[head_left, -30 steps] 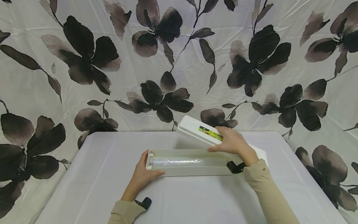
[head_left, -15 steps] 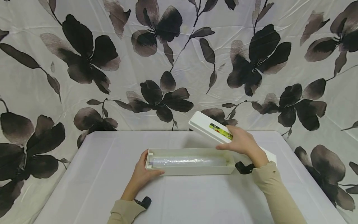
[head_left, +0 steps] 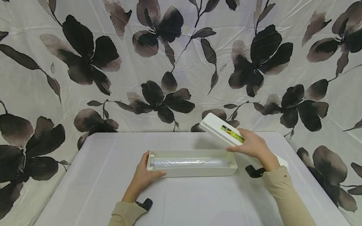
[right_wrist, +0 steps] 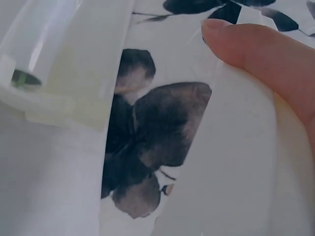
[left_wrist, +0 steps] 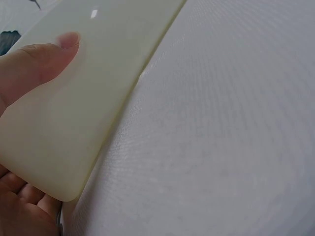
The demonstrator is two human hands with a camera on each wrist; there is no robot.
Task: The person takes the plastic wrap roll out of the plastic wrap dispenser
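A long cream-white box (head_left: pixel 195 172), a cling film dispenser, stands uncovered on the table. Inside it lies a roll of clear plastic film (head_left: pixel 189 162). My left hand (head_left: pixel 144 173) grips the box's left end, thumb along the front wall; in the left wrist view the thumb (left_wrist: pixel 47 61) presses that wall and the other fingers go round the end. My right hand (head_left: pixel 255 146) holds the white lid (head_left: pixel 210 124) with its yellow-green label (head_left: pixel 232 134), tilted above the table behind and right of the box. In the right wrist view the thumb (right_wrist: pixel 256 44) lies over the lid's edge.
The table (head_left: pixel 198 201) has a white cloth over it. Behind it hangs a white curtain (head_left: pixel 121 81) printed with dark flowers. Black wrist devices (head_left: pixel 254 171) sit at both cuffs.
My right hand has carried the lid to the right, away from over the box, uncovering the box's right end. The left hand and the box stay in place.
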